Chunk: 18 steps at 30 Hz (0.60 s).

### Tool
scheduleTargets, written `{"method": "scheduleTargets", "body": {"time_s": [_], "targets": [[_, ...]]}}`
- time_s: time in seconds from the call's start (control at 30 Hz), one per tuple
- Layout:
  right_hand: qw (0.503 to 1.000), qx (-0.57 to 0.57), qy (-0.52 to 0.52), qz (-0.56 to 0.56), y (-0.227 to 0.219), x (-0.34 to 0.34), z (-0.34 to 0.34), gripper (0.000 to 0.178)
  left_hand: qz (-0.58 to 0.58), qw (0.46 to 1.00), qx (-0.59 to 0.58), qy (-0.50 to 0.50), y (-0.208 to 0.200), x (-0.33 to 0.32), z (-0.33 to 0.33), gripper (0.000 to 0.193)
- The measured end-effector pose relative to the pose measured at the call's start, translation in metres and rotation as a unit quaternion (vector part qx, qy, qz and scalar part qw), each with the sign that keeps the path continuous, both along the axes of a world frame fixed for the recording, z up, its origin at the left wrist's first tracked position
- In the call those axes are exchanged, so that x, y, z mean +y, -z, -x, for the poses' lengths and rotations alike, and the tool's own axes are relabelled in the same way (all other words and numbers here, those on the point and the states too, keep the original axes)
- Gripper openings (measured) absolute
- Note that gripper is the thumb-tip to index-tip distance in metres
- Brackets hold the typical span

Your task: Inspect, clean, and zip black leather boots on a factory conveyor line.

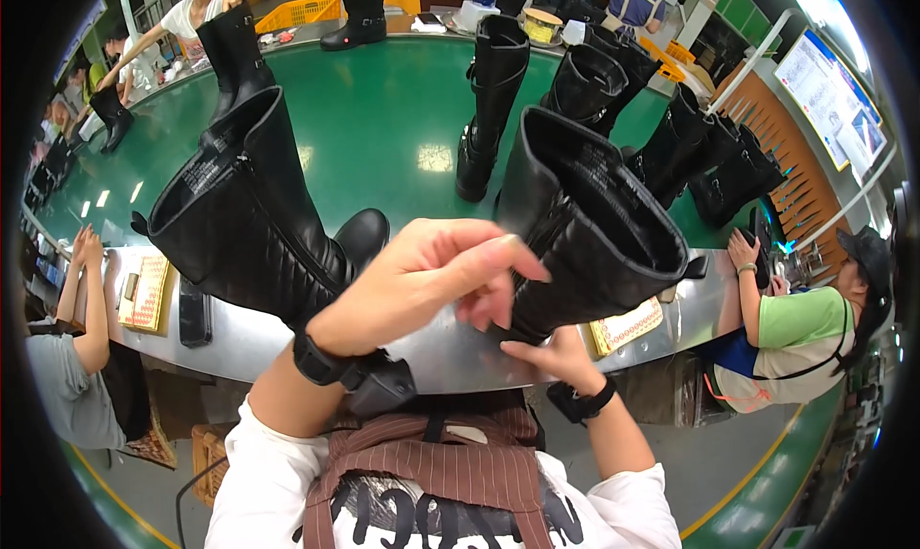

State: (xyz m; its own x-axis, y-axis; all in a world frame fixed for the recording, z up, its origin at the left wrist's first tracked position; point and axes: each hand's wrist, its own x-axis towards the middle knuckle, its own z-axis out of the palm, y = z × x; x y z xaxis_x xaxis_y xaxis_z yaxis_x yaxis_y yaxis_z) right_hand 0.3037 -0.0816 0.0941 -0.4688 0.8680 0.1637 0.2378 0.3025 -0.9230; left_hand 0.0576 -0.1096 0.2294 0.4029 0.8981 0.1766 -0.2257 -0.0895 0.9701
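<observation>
Left hand [436, 281] hovers loosely curled, holding nothing, before a tall black boot [594, 228] on the green belt [383, 118]. Right hand [556, 357] grips its base. Another boot [249, 214] leans just left; more stand behind.

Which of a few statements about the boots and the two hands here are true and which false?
1. The right hand touches the base of the nearer right boot. True.
2. The belt is red. False: it is green.
3. The left hand is raised in front of that boot, fingers pinched together. True.
4. The left boot stands upright. False: it leans over, its open top toward the left.
5. Both wrists are bare. False: each wears a dark band.
</observation>
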Motion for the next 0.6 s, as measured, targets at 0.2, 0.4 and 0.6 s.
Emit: {"method": "scheduleTargets", "body": {"time_s": [0.2, 0.4, 0.6], "targets": [[0.995, 0.011, 0.006, 0.100, -0.010, 0.018, 0.002, 0.062, 0.165, 0.966, 0.198, 0.006, 0.091, 0.010, 0.030, 0.037], [0.930, 0.241, 0.107, 0.255, 0.015, 0.021, 0.004, 0.036, 0.304, 0.938, 0.166, 0.003, 0.155, 0.004, 0.014, 0.070], [0.911, 0.354, 0.112, 0.180, 0.022, -0.013, 0.032, 0.039, 0.233, 0.952, -0.190, -0.057, 0.158, 0.002, -0.029, 0.076]]}}
